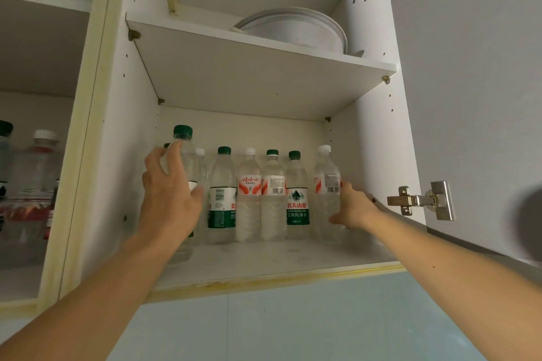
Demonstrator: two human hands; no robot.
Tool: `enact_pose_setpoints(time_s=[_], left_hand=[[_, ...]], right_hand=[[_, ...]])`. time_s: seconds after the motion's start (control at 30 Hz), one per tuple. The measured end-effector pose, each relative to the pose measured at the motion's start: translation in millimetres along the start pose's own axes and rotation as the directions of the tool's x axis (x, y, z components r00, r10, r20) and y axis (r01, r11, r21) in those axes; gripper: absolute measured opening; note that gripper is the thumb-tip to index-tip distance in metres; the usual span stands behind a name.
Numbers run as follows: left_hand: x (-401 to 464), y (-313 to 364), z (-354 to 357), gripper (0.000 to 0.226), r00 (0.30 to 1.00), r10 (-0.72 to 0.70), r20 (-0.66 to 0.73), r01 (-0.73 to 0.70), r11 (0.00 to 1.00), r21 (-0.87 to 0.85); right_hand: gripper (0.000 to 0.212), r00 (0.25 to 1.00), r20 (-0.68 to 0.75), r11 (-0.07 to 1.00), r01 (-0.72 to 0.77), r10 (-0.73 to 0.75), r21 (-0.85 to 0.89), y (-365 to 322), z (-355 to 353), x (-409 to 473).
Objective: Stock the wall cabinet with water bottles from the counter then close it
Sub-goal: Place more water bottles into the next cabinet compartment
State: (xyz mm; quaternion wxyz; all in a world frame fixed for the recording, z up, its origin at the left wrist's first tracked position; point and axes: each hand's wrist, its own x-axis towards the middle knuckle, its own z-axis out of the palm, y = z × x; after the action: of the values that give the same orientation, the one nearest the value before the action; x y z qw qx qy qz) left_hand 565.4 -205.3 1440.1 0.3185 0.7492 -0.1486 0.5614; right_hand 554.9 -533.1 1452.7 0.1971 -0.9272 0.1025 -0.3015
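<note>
The wall cabinet (117,132) stands open in front of me. Several clear water bottles with green or white caps line the back of its lower shelf (278,258). My left hand (168,196) grips a green-capped bottle (184,143) at the shelf's left end; its base rests near the shelf front. My right hand (353,206) holds a white-capped bottle with a red label (326,182) at the right end of the row. Between them stand a green-labelled bottle (222,199) and a red-labelled one (248,193), among others.
White plates (293,29) are stacked on the upper shelf. The open door (469,82) hangs on the right with metal hinges (422,201). A neighbouring compartment (35,173) on the left holds more bottles. Pale blue wall tiles (293,325) lie below.
</note>
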Motion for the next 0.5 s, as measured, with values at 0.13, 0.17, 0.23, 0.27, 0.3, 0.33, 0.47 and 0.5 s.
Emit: enact_pose_setpoints(time_s=[0.13,0.17,0.23,0.27,0.3,0.33,0.47,0.5], left_hand=[[-1,6,-2,0.077,0.991,0.135,-0.026,-0.127,0.970,0.207],[-2,9,-1,0.075,0.980,0.200,-0.009,-0.188,0.935,0.299],[-3,14,3,0.071,0.958,0.284,0.043,-0.277,0.874,0.399],[-4,16,5,0.069,0.953,0.297,0.066,-0.297,0.861,0.413],[-4,17,6,0.068,0.951,0.297,0.084,-0.304,0.856,0.418],[-5,17,7,0.068,0.953,0.289,0.096,-0.302,0.859,0.414],[-3,11,4,0.069,0.957,0.276,0.092,-0.290,0.881,0.373],[-3,11,4,0.069,0.956,0.280,0.092,-0.293,0.882,0.370]], right_hand=[[0.079,1.000,0.029,1.000,0.009,-0.008,-0.020,-4,14,22],[0.077,0.999,0.041,1.000,0.003,-0.002,-0.021,-5,16,26],[0.073,0.998,0.064,1.000,-0.015,0.016,-0.012,-6,16,34],[0.072,0.997,0.077,1.000,-0.023,0.023,-0.003,-6,15,37],[0.071,0.995,0.095,0.999,-0.036,0.037,-0.004,-6,14,39],[0.070,0.993,0.109,0.999,-0.045,0.045,-0.008,-6,13,42],[0.072,0.992,0.119,0.998,-0.048,0.051,-0.031,-4,12,48],[0.076,0.993,0.108,0.998,-0.057,0.057,-0.005,-4,13,51]])
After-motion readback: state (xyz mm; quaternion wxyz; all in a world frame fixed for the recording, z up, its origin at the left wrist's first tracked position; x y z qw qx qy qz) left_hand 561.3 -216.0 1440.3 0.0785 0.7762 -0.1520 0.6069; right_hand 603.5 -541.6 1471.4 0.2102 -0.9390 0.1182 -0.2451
